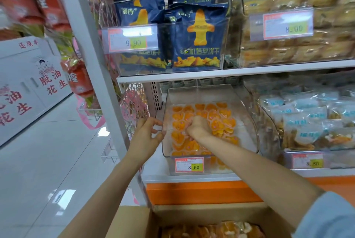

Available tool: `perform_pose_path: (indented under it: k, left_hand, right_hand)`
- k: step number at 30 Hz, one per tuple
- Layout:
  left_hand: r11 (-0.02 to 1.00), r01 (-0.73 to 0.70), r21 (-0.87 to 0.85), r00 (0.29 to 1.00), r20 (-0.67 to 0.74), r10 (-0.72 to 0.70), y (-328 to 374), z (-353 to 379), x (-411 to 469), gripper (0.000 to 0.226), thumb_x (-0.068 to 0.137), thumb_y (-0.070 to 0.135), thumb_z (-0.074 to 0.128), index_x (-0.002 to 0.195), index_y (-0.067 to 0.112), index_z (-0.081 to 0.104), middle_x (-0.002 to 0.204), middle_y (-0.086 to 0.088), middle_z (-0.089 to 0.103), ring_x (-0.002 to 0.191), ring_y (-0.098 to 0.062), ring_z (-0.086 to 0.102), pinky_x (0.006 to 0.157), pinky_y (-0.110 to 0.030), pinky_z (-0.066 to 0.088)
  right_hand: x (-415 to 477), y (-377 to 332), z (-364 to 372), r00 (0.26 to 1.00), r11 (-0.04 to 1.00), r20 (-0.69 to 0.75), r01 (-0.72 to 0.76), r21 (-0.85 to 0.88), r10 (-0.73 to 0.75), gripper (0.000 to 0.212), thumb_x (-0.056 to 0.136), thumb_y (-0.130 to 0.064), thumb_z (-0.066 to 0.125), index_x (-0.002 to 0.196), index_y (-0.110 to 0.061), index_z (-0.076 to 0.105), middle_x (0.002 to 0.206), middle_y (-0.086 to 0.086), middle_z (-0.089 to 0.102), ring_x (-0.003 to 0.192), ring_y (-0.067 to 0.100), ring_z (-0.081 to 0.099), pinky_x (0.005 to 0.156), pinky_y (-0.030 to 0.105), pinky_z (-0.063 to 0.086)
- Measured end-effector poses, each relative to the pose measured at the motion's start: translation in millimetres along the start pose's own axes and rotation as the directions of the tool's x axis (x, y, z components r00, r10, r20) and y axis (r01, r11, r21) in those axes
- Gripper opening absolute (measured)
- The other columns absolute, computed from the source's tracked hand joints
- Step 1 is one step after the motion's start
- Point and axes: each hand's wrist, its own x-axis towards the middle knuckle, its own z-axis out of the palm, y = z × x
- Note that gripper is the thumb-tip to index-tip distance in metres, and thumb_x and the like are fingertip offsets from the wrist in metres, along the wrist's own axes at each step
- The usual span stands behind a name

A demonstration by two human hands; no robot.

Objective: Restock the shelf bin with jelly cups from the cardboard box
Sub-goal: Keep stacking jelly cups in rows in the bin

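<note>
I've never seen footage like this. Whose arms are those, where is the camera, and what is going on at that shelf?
There is no machine here: a person wears a wide-angle camera on the head, so you look down along their own two bare arms. This is a shop shelf. The left hand grips the left edge of a clear plastic shelf bin. The right hand reaches down inside it, among orange jelly cups that lie in a layer; it seems to be setting cups down, though its fingers are hidden. A price tag on the bin's front reads 8.60. At the bottom, an open cardboard box holds more orange cups. Above stand blue snack bags.
</note>
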Motion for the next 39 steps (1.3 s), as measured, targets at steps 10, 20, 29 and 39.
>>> perform_pose_path:
  k: [10,20,29,39]
  left_hand:
    - [0.954,-0.219,0.206,0.974,-0.013,0.227,2,-1,-6,0.021,0.087,0.013,0.062,0.107,0.01,0.061,0.112,-0.004,0.047,0.104,-0.021,0.052,0.082,-0.02,0.034]
    - [0.899,-0.397,0.184,0.737,0.648,0.193,70,104,37,0.056,0.081,0.025,0.071,0.131,0.012,0.048,0.133,-0.008,0.049,0.12,-0.024,0.047,0.09,-0.023,0.038]
    - [0.857,-0.41,0.311,0.809,0.559,0.184,74,128,44,0.061,0.081,0.037,0.068,0.131,0.01,0.046,0.127,-0.011,0.056,0.115,-0.03,0.052,0.086,-0.031,0.042]
    - [0.87,-0.434,-0.231,0.82,0.298,0.489,86,76,21,0.041,0.069,0.015,0.081,0.098,0.032,0.059,0.11,0.002,0.046,0.106,-0.006,0.044,0.091,-0.009,0.035]
  right_hand:
    - [-7,10,-49,0.985,0.977,0.004,0.17,-0.132,-0.171,0.022,0.087,-0.027,0.066,0.066,-0.025,0.059,0.063,-0.01,0.063,0.041,0.005,0.059,0.049,0.023,0.048]
    - [-60,48,-158,0.935,0.935,-0.019,0.353,-0.034,-0.354,0.022,0.085,-0.008,0.066,0.07,-0.023,0.06,0.062,-0.001,0.067,0.038,0.006,0.053,0.043,0.02,0.048]
    - [-65,73,-158,0.95,0.948,-0.058,0.309,0.071,-0.306,0.02,0.086,-0.006,0.063,0.073,-0.021,0.061,0.066,0.003,0.067,0.04,0.003,0.055,0.049,0.025,0.049]
    - [-78,57,-143,0.953,0.717,0.299,-0.18,0.673,-0.041,0.017,0.09,-0.013,0.058,0.104,-0.004,0.058,0.082,0.015,0.064,0.054,0.014,0.065,0.052,0.022,0.056]
